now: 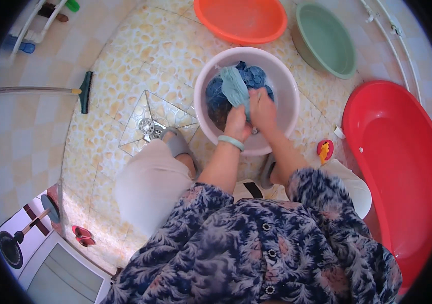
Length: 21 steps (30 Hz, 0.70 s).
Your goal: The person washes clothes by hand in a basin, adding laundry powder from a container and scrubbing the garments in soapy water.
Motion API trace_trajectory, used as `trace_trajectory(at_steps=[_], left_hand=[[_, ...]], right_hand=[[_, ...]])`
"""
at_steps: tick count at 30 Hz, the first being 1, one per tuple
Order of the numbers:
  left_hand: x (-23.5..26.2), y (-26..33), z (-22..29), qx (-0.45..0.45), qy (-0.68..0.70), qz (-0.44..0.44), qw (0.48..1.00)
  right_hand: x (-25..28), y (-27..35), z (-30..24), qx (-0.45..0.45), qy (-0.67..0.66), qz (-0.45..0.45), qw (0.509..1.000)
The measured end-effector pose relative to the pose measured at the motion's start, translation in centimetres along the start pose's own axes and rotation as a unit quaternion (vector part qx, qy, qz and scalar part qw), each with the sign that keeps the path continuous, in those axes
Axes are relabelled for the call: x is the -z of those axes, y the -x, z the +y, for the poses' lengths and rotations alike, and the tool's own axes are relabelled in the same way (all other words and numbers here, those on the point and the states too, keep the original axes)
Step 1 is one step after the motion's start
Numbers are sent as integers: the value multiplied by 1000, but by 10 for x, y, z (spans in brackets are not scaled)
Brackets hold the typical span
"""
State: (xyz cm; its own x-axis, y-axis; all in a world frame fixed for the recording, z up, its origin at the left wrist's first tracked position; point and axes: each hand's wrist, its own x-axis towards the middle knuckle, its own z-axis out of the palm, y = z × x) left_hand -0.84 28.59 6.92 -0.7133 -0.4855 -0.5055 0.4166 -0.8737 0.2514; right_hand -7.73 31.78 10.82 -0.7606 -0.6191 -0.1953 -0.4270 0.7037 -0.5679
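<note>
— Why is the pale cloth [234, 87] held inside the rim of the basin [292, 104]?
— Probably so that drips are caught there; the blue cloth [255, 77] is left toward the far rim.
— How is it gripped?
— By both fists: the left hand [238, 124] is closed on it toward the near rim; the right hand [263, 111] is clamped just beside, slightly farther forward. The wrists are angled inward.

Crumpled lt-blue cloth [233, 86], smooth pink plast. basin [291, 104], glossy red plast. tub [393, 147], matt grn basin [327, 45], shiny metal drain [146, 125]
</note>
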Motion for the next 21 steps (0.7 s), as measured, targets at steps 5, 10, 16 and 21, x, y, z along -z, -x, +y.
trace_trajectory(at_steps=[5, 10, 16, 21], left_hand=[[21, -17, -8, -7, 24, 50, 998], [64, -27, 1, 24, -30, 146, 989], [22, -24, -16, -23, -30, 22, 999], [60, -38, 5, 67, -60, 136, 987]], right_hand=[[-49, -29, 44, -30, -275, -125, 953], [-73, 32, 30, 110, -153, -72, 979], [-42, -39, 39, -199, -324, -139, 914], [-58, 34, 12, -92, -364, -77, 924]])
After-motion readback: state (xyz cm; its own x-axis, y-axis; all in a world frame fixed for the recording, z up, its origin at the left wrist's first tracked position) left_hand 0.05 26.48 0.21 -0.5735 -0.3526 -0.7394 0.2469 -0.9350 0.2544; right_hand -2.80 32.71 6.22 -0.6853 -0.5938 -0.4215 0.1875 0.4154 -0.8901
